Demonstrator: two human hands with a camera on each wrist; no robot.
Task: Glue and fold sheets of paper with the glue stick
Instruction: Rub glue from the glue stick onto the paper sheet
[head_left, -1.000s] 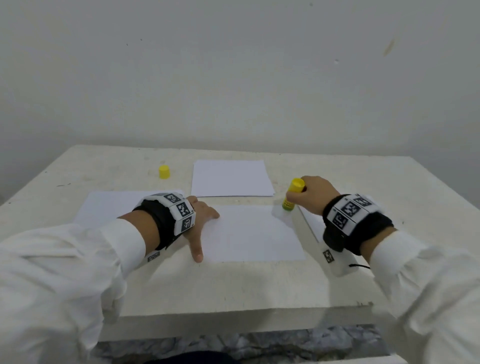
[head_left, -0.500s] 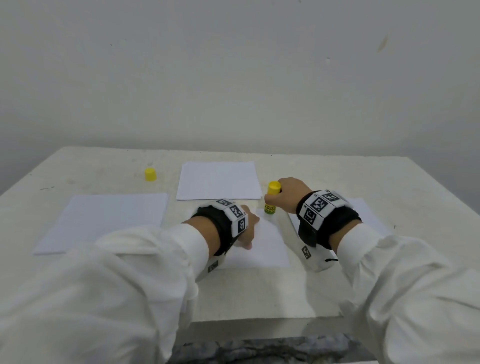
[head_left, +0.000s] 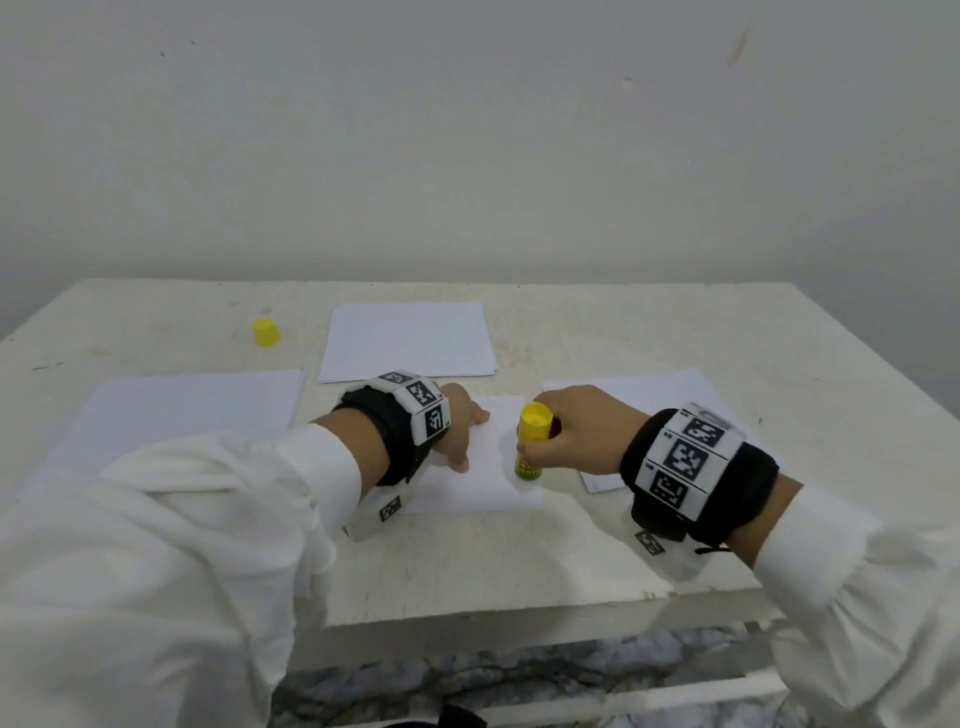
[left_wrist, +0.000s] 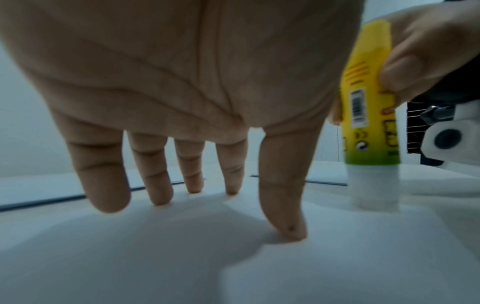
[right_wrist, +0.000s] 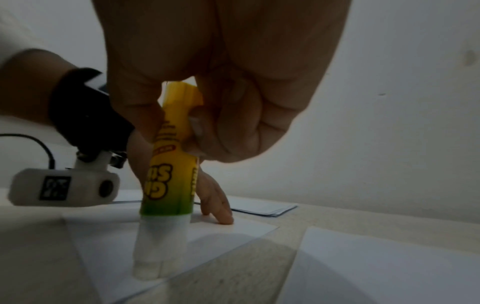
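Low in the middle of the head view, the right hand (head_left: 576, 431) is wrapped round the glue stick (head_left: 531, 441), thumb and fingers clamped on its yellow barrel, holding it upright with the white glue end down on the small sheet (head_left: 488, 467). The right-wrist view shows the tip meeting the paper close to the sheet's near right edge. The left hand (head_left: 460, 431) lies just left of the stick, fingers (left_wrist: 283, 205) straight and spread, tips pressing the same sheet flat.

To do this stroke well, I'd say keep that left hand planted so the paper can't drag, hold the stick near vertical, and press lightly: the exposed glue column looks long and could smear or snap under a hard lean. Running off the edge would put glue on the table (head_left: 467, 566).

The yellow cap (head_left: 266, 332) sits at upper left, with other sheets (head_left: 408, 343) lying around.
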